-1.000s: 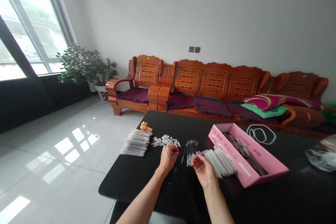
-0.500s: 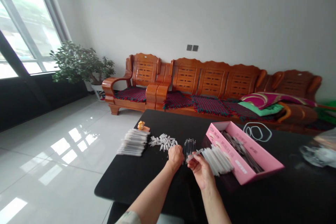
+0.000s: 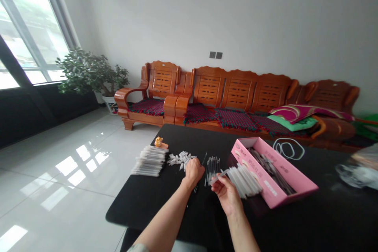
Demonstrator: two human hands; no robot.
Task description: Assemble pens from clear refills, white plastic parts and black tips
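Note:
My left hand is closed, with a thin dark pen refill sticking up from its fingers. It is beside a pile of small white caps. Pinched in my right hand is a translucent white pen barrel, held at a slant. Between and just beyond my hands lies a row of dark pen refills. More white pen barrels lie in a stack to the right of my right hand. At the table's left, several filled pens lie side by side.
A pink box with dark sticks inside stands right of the barrels on the black table. Behind it lie white loops. A small orange figurine is at the far left edge, and a plastic bag lies far right.
My left hand has moved slightly left, away from the refill row, and a refill now shows above it. My right hand stays nearly in place with the barrel.

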